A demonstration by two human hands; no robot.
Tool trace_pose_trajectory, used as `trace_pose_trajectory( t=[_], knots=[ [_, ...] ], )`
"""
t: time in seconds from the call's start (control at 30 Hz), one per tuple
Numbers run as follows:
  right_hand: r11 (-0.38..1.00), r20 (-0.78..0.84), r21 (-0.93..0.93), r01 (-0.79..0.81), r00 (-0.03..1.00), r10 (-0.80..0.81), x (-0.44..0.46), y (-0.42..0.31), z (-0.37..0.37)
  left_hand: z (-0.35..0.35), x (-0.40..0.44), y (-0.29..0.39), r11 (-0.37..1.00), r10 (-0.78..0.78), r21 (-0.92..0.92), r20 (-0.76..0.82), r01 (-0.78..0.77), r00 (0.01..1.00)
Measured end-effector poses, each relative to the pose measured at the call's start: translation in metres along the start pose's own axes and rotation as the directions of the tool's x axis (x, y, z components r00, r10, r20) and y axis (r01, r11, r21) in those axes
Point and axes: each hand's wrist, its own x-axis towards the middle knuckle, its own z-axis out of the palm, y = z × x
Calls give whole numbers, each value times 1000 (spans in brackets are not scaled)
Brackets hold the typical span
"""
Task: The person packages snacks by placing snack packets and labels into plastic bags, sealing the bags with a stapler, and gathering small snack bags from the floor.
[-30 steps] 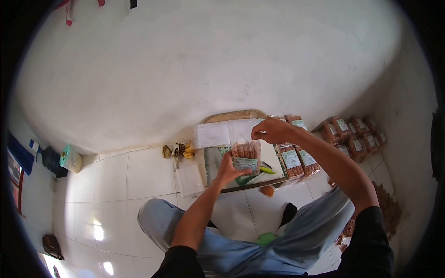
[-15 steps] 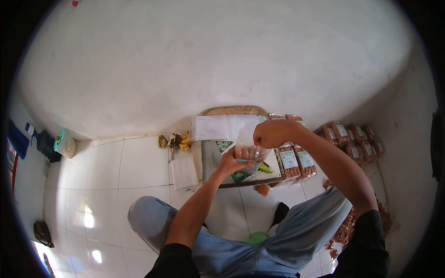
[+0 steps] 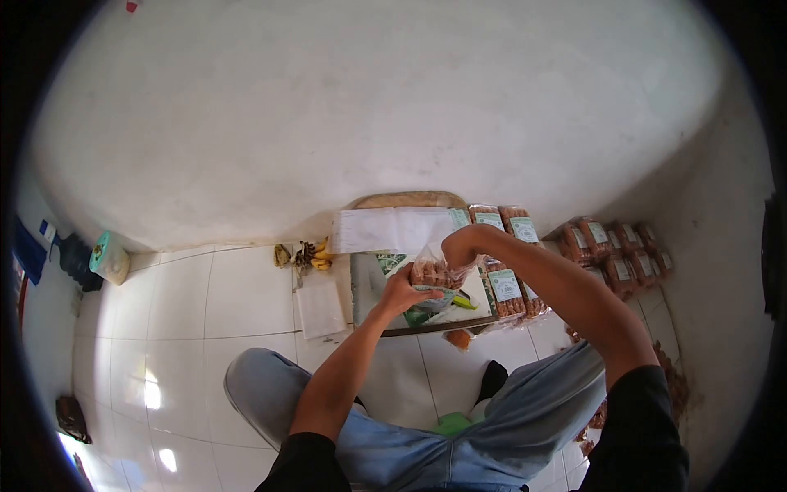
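Observation:
My left hand (image 3: 402, 292) is wrapped round the lower side of a clear plastic bag (image 3: 436, 273) of brown snack pieces and holds it upright above the low table. At the bag's mouth is my right hand (image 3: 461, 246), bent downward. Its fingers are hidden by the plastic and the hand itself, so their grip does not show. Beneath the bag, a yellow-green tool (image 3: 465, 302) lies on the low table (image 3: 366, 289), its kind unclear.
Labelled snack packs (image 3: 506, 289) line the table's right side, with more stacked packs (image 3: 620, 257) by the wall. White plastic sheets (image 3: 373, 230) lie at the back. Bananas (image 3: 322, 255) and a clear bag stack (image 3: 320, 310) are on the left floor. Loose brown pieces lie at right.
My right hand has gone lower into the bag's mouth, and the raised plastic at the top has dropped. My left hand keeps its hold. The view has shifted slightly.

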Motion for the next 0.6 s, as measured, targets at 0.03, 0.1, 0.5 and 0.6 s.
trace_pose_trajectory(
  t=[0.03, 0.1, 0.5, 0.6],
  knots=[
    [1000, -1, 0, -3, 1000, 3, 22, 12, 13, 0, 0, 2, 999, -15, 46, -4, 15, 1000],
    [992, -33, -67, 107, 993, -109, 47, 28, 35, -1, -2, 8, 995, -29, 93, -5, 30, 1000],
    [720, -365, 681, 138, 915, 170, -106, -5, -19, 3, -3, 21, 998, -45, -48, -36, 43, 998],
    [923, -808, 364, 121, 535, 248, -122, -1, -9, 0, -1, 14, 998, -65, 6, -77, 65, 995]
  ],
)
